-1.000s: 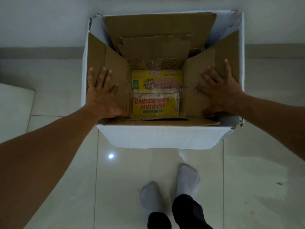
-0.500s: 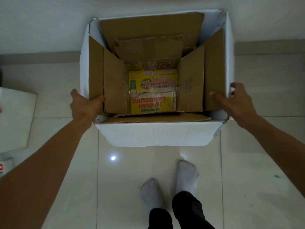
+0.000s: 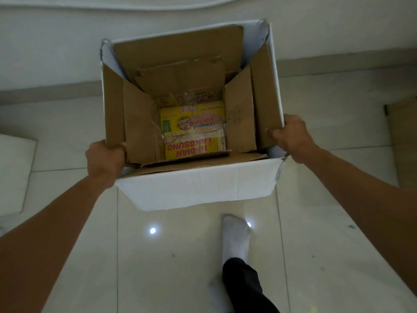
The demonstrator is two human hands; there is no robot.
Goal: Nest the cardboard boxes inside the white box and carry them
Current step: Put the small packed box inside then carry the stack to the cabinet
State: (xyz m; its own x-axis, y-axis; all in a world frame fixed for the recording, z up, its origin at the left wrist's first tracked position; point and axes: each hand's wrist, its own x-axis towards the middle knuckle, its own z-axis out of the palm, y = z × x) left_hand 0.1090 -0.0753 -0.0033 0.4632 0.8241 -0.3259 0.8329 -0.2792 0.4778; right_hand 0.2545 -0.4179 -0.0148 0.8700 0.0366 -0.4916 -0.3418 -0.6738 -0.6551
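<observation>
The white box [image 3: 198,188] hangs in front of me, tilted, its open top facing up. Inside it sits a brown cardboard box [image 3: 140,129] with its flaps standing against the white walls, and at the bottom lies a yellow printed carton [image 3: 191,136] under clear tape. My left hand [image 3: 105,159] grips the left rim, thumb inside over the brown flap. My right hand [image 3: 291,137] clamps the right rim the same way.
Pale glossy floor tiles lie below, with a grey skirting strip [image 3: 45,93] along the white wall behind. My socked foot [image 3: 234,238] steps under the box. A white slab [image 3: 13,172] lies at the left and a brown cardboard piece [image 3: 404,141] at the right edge.
Both hands left the inner flaps, took the outer rims and gripped them. The box has since risen and tilted toward me, and one foot has stepped forward.
</observation>
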